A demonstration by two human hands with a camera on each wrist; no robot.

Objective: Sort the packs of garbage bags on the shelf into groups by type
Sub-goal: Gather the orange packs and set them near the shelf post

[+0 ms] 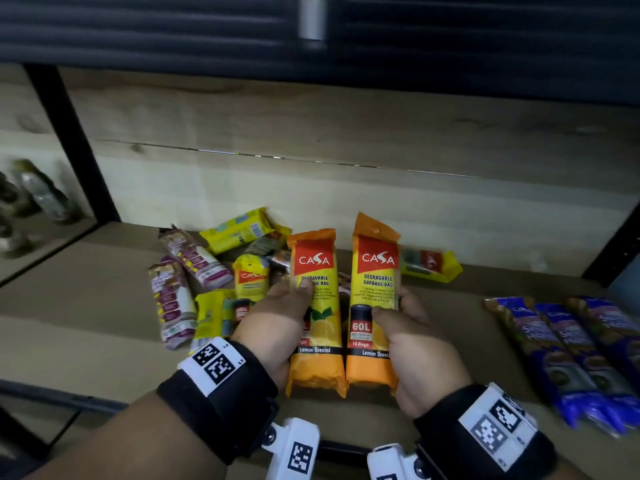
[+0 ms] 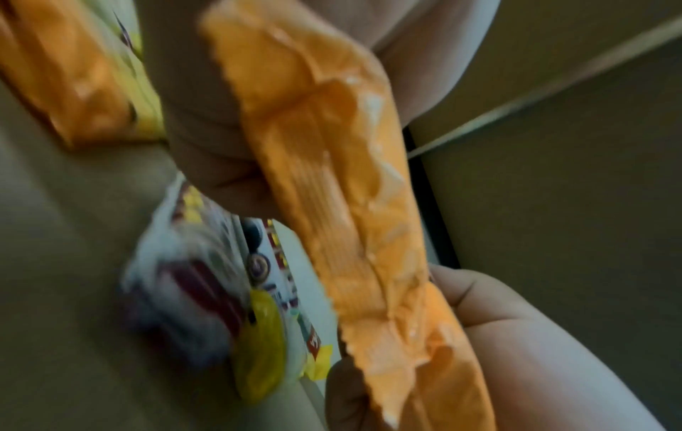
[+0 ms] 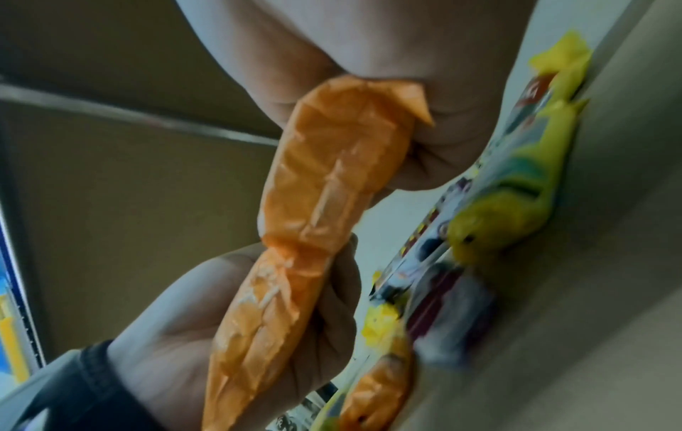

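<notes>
I hold two matching orange Casa lemon-scented garbage bag packs upright, side by side, over the shelf (image 1: 86, 306). My left hand (image 1: 301, 299) grips the left orange pack (image 1: 322, 327), thumb on its front. My right hand (image 1: 391, 306) grips the right orange pack (image 1: 375, 271), marked 60L. The left wrist view shows an orange pack (image 2: 332, 204) from below, blurred. In the right wrist view, an orange pack (image 3: 332, 160) is pinched in curled fingers. A mixed pile behind my left hand holds white-and-purple packs (image 1: 173, 299) and yellow packs (image 1: 239, 230).
Three blue packs (image 1: 571, 358) lie side by side at the right of the shelf. A single yellow pack (image 1: 431, 266) lies behind my right hand. Black uprights (image 1: 72, 143) bound the bay. Bottles (image 1: 41, 195) stand in the neighbouring bay on the left.
</notes>
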